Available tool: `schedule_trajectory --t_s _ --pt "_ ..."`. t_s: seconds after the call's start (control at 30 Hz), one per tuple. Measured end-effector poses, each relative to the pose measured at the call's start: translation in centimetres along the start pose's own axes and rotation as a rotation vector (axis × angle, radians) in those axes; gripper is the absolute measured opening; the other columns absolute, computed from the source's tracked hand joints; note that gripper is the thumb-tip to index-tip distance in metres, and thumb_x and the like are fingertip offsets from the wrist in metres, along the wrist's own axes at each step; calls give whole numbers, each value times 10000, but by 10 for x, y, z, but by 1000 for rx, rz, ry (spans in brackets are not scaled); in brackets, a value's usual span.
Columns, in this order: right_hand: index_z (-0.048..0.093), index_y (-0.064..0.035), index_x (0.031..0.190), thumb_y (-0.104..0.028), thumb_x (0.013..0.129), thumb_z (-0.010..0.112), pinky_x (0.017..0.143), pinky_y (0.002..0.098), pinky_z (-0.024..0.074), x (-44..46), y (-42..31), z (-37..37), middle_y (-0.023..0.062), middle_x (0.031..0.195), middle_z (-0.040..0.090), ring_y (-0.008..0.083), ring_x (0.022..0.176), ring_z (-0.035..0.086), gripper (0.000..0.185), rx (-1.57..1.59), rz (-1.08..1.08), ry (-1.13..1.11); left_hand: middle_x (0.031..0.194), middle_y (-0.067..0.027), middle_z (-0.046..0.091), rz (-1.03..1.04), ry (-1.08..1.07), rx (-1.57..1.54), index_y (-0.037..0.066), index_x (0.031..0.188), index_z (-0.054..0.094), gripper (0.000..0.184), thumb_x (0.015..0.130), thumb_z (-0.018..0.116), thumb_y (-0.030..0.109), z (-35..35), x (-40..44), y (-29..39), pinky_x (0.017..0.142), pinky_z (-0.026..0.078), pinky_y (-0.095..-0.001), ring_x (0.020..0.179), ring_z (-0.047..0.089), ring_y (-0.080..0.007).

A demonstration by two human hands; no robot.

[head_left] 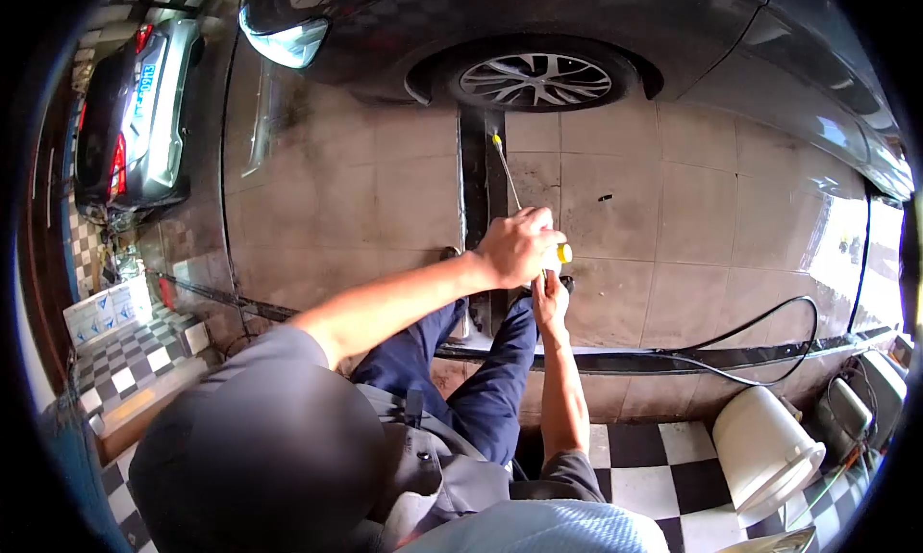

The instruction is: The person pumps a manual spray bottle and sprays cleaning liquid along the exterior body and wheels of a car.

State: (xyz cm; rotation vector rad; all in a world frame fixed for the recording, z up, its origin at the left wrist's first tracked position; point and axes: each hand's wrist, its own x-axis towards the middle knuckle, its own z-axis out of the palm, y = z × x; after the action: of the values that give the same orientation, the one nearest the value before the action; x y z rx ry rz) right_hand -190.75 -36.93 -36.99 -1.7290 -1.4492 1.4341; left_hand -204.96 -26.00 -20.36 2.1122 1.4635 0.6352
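"where are the hands?"

"together, near the middle. the left hand (519, 249) is clenched on the wand (511, 180), fingers curled over it. the right hand (550, 305) sits just below, toward five o'clock from the left, grasping the wand's near end. the palms hide most of the grip."

"and the wand?"

"its thin rod leaves the hands toward eleven o'clock, over the floor (611, 226). the yellow tip (497, 140) is near the wheel (535, 80), apart from it. a yellow cap (564, 254) shows at three o'clock of the left hand."

"what's under the rod?"

"a dark strip (476, 183) in the tan tiles, running roughly from twelve to six."

"and around?"

"the near car (692, 43) fills twelve o'clock, its headlight (288, 43) at eleven. another car (144, 111) is at ten, red lights showing. a small dark bit (605, 198) lies on the tiles, between one and two from the hands."

"anything lower down?"

"a black hose (815, 314) loops at four o'clock. the white bucket (764, 442) is there too, tilted, on checkered tiles (639, 447). the legs (495, 385) are just below the hands, toward seven."
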Motion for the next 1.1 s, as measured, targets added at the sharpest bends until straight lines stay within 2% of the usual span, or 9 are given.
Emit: schedule_trajectory --t_s 0.13,0.3,0.37,0.53,0.67,0.73,0.87,0.9,1.1 --pt "555 -5 880 -231 889 563 548 342 426 -23 -22 25 186 653 518 236 547 479 226 221 45 6 763 -68 523 36 -100 25 103 837 668 132 758 573 150 19 -26 -22 574 504 -350 736 584 -241" --pt "572 -3 1004 -223 894 563 620 338 463 -22 -31 26 196 778 605 236 667 596 246 223 -29 148 1050 -155 491 13 -151 -13 36 1210 474 488 822 599 305 17 -33 -23 871 412 -387 1008 486 -301" --pt "569 -13 1038 -232 907 554 661 349 470 1 -38 9 190 823 615 247 723 614 256 203 -86 142 1198 -163 466 48 74 -25 19 1294 423 617 806 644 326 17 -51 -33 939 330 -385 1104 461 -311" --pt "522 -7 869 -163 940 513 539 228 381 89 3 -65 7 668 501 72 604 426 172 430 -119 198 1234 -189 448 -608 -102 134 47 1206 494 507 796 672 285 90 -233 -108 950 399 -434 1133 467 -358" --pt "532 -16 856 -230 944 522 524 249 390 152 74 -118 8 625 504 83 573 462 232 369 -94 287 1233 -231 441 -1158 -539 253 59 1244 445 730 713 682 501 138 -378 -109 954 386 -458 1148 431 -385" --pt "549 -28 868 -260 943 523 520 273 400 175 104 -135 31 614 522 111 555 487 246 215 -20 292 1234 -202 451 -1425 -411 189 115 1274 415 748 698 682 510 163 -379 -90 919 413 -471 1154 438 -375" --pt "569 -29 907 -391 939 488 594 369 437 207 152 -136 149 671 565 273 616 548 372 -28 63 306 1205 -112 474 -1255 -511 439 130 1210 479 618 710 679 435 186 -360 -83 879 431 -463 1129 464 -330" --pt "549 -40 807 -379 932 527 525 261 387 215 173 -126 8 639 509 93 562 465 362 -21 10 355 1212 -111 471 -1266 -513 429 126 1197 490 596 712 676 420 187 -358 -84 883 426 -465 1134 457 -327" --pt "522 7 713 -279 917 556 518 321 401 236 226 -58 80 593 512 173 539 486 353 -188 -57 289 1194 -98 500 -1115 -582 552 119 1123 559 469 722 634 352 188 -357 -84 890 402 -482 1122 450 -327"
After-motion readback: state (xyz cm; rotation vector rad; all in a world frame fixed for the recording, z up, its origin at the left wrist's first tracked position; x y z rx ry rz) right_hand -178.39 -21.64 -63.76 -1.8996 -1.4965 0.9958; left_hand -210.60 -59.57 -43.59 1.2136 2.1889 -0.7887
